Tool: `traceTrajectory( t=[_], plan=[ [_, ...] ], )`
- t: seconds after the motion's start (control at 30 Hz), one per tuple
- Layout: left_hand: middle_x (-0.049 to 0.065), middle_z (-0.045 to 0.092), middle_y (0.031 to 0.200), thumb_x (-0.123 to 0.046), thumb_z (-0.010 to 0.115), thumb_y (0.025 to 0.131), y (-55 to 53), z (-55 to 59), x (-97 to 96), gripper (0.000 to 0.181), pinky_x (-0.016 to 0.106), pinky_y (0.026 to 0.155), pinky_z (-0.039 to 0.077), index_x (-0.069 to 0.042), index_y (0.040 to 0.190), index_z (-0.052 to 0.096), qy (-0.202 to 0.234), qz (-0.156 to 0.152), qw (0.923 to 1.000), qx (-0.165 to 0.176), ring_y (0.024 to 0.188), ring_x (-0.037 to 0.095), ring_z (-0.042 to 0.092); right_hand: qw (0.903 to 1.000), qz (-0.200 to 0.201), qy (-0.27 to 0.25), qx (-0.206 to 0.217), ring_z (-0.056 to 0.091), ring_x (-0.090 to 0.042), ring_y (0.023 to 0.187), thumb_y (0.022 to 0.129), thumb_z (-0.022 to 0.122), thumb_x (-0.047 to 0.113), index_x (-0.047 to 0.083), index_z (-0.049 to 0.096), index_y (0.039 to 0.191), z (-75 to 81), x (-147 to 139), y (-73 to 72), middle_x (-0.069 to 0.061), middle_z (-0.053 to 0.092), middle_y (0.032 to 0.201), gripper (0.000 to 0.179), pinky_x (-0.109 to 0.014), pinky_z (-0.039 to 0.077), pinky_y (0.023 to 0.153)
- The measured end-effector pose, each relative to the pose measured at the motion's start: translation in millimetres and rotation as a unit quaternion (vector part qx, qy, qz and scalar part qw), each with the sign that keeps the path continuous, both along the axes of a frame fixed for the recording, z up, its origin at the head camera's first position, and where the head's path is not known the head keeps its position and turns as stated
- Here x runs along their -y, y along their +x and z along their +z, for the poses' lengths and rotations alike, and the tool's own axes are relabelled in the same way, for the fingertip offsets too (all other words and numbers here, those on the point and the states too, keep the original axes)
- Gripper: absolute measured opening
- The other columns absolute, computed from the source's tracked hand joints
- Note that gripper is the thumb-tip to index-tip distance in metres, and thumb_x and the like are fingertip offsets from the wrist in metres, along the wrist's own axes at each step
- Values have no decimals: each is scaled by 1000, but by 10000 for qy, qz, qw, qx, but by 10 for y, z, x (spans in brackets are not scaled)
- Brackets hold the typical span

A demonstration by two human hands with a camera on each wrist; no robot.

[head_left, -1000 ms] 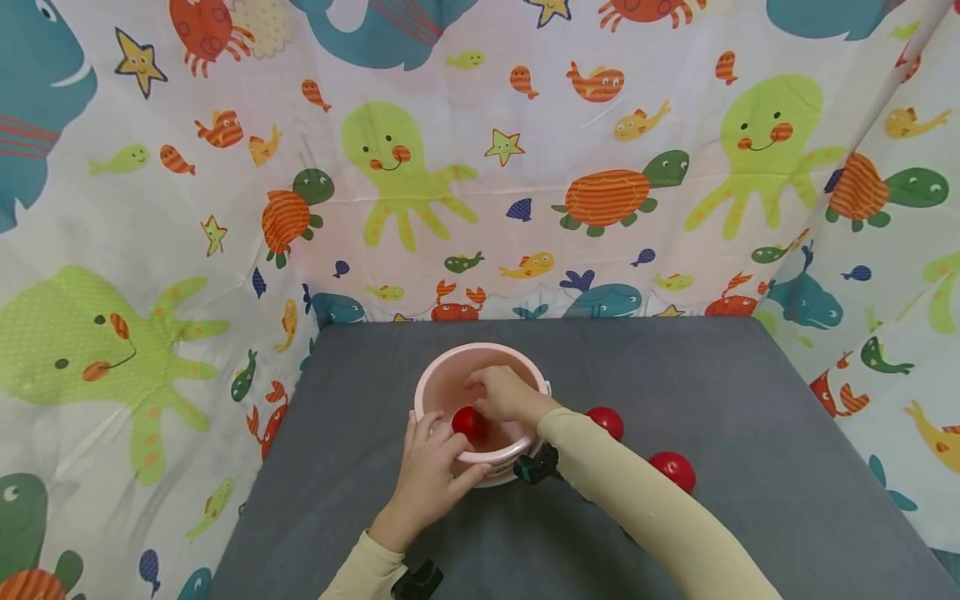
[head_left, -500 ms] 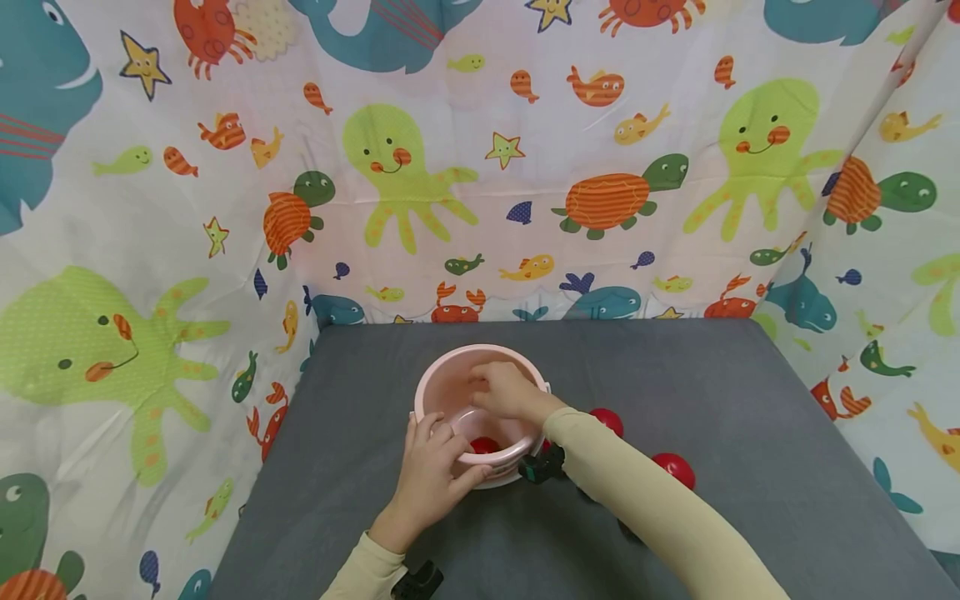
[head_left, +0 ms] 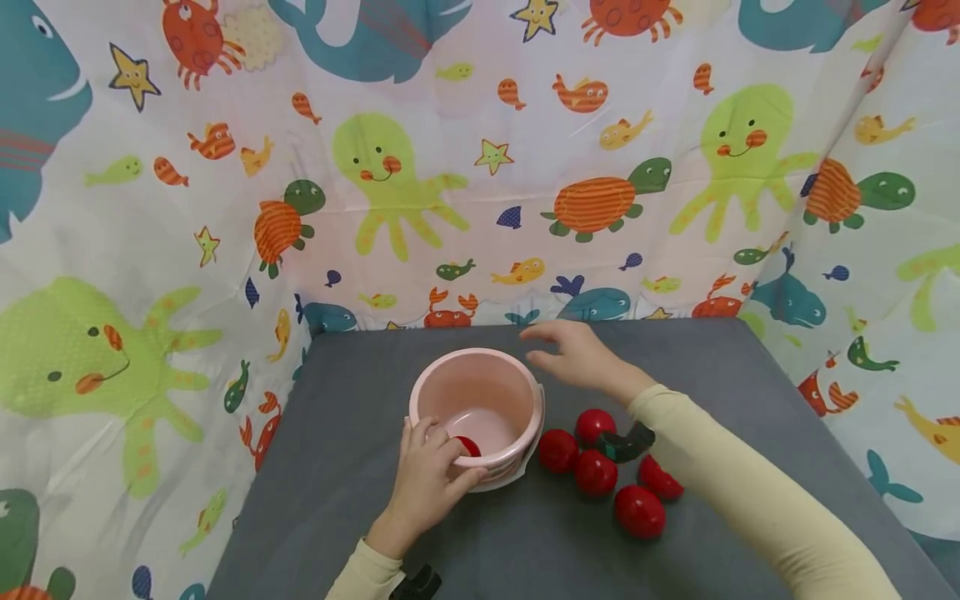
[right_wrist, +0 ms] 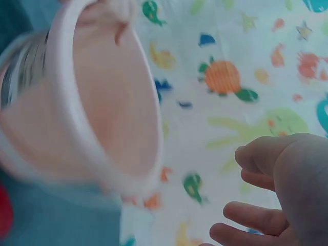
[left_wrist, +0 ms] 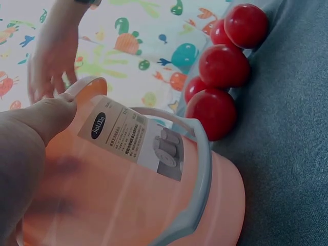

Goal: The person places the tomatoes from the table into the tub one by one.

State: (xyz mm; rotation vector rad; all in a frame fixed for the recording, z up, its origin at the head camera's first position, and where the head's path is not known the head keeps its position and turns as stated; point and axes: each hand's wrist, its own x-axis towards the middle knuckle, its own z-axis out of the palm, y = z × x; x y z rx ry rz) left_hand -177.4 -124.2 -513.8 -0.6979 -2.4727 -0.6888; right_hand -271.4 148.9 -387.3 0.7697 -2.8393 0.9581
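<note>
Your left hand (head_left: 427,475) grips the near left rim of the pink bucket (head_left: 483,387), its fingers over the edge and the thumb against the outer wall. Your right hand (head_left: 579,354) is raised to the far right of the bucket, apart from it; its fingers are spaced, slightly bent and hold nothing. The bucket stands upright on the grey-covered counter (head_left: 360,392). One red ball (head_left: 469,445) lies inside it at the near side, partly hidden by your left fingers. Five more red balls (head_left: 596,473) lie grouped on the counter to the right, one partly covered by your right sleeve (head_left: 720,467). The bucket's outer wall carries a printed label (left_wrist: 134,138) and a lowered grey handle (left_wrist: 202,174). Sea-creature fabric (head_left: 450,117) hangs at the far side, left and right.
</note>
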Motion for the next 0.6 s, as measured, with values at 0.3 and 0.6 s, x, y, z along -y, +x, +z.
traceTrajectory(
  t=[0.3, 0.6],
  plan=[
    [-2, 63, 86, -46, 85, 76, 16, -26, -2, 29, 84, 107, 26, -22, 83, 69, 57, 26, 10000, 13, 118, 33, 54, 9938, -1055, 333, -80, 63, -44, 121, 97, 66, 18, 4, 64, 134, 146, -1010, 350, -22, 66, 133, 39, -59, 56, 95],
    [-3, 63, 86, -47, 83, 77, 25, -46, -6, 29, 83, 107, 27, -23, 83, 68, 23, 24, 10000, -44, 118, 32, 54, 9818, -1850, 345, 271, 59, -50, 121, 101, 62, 29, 3, 59, 138, -55, -1716, 822, -29, 61, 136, 45, -60, 59, 84]
  ],
)
